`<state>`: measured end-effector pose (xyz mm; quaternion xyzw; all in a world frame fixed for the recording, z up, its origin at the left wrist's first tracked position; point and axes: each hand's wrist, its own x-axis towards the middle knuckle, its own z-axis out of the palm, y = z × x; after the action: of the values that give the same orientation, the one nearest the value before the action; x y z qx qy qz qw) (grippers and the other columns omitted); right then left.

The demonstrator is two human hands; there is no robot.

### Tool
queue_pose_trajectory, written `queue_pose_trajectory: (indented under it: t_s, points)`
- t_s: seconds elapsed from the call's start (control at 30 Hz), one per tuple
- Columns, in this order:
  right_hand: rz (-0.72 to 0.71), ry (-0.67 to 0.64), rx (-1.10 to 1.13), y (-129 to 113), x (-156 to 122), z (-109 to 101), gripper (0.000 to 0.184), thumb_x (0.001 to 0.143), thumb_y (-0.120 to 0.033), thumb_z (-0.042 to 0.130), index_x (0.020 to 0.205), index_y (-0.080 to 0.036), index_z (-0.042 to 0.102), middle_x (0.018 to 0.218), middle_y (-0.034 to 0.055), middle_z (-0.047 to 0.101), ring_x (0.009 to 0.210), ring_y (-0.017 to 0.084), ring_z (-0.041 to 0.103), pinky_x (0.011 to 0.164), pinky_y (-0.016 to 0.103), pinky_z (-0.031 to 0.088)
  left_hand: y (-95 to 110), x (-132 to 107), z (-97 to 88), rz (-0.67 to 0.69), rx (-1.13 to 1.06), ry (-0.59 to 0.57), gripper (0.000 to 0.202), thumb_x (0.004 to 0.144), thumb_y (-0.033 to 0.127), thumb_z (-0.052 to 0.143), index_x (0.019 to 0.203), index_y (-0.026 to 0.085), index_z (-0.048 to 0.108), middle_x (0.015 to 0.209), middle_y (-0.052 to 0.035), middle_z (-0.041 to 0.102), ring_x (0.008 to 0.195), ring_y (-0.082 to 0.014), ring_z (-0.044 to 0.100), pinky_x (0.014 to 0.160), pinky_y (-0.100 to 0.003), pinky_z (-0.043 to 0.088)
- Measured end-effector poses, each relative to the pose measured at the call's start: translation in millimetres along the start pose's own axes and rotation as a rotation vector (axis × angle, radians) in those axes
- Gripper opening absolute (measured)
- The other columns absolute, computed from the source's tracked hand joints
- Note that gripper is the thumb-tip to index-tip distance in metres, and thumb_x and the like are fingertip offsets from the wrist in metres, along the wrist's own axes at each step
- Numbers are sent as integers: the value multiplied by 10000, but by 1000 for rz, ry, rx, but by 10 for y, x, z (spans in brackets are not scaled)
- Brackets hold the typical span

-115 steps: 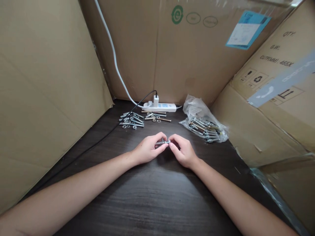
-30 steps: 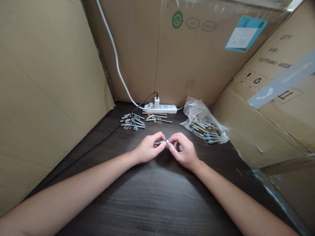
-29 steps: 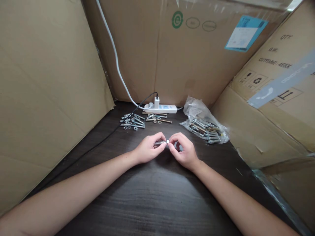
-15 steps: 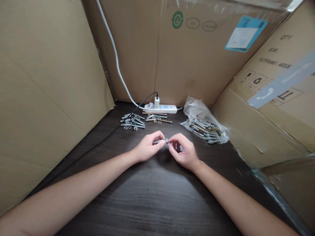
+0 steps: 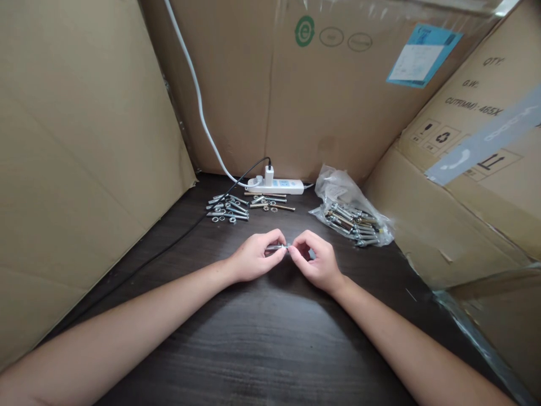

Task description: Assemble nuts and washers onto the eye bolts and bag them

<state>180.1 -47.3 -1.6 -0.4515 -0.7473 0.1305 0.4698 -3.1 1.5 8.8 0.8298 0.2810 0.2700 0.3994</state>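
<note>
Head view: one small metal bolt (image 5: 276, 247), lying level just above the dark table (image 5: 262, 344), pinched along its shank by the left hand (image 5: 253, 259); right hand (image 5: 315, 262) fingertips closed on its near end, where a nut seems to sit, too small to confirm. Judged light, rigid, smooth and slippery; best held by shank and head. Nearby: loose bolts and washers (image 5: 228, 208), bagged bolts (image 5: 353, 220), power strip (image 5: 276, 184).

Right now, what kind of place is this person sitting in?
Probably a makeshift work corner in a storeroom or workshop: tall brown cardboard boxes wall in a dark wooden table, with loose silver metal bolts and washers and a clear plastic bag of bolts on it.
</note>
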Motion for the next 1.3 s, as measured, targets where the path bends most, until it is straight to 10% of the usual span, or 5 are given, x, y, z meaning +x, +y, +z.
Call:
queue_pose_trajectory:
  t_s: [0.53, 1.3]
  points:
    - [19, -18, 22, 29, -10, 20, 106, 826, -173, 570, 925, -203, 593, 723, -8, 545, 539, 92, 471, 483, 219, 402, -67, 90, -28, -33, -289, 8, 172, 862, 314, 506, 871, 144, 534, 809, 3, 543, 769, -120, 498, 739, -248, 409]
    - [67, -19, 9, -2, -6, 12, 84, 867, -236, 535, 859, -185, 601, 689, 9, 601, 551, 106, 505, 514, 226, 425, -46, 74, -39, -61, -226, 4, 194, 852, 333, 505, 809, 145, 525, 709, 27, 492, 672, -105, 441, 643, -233, 372]
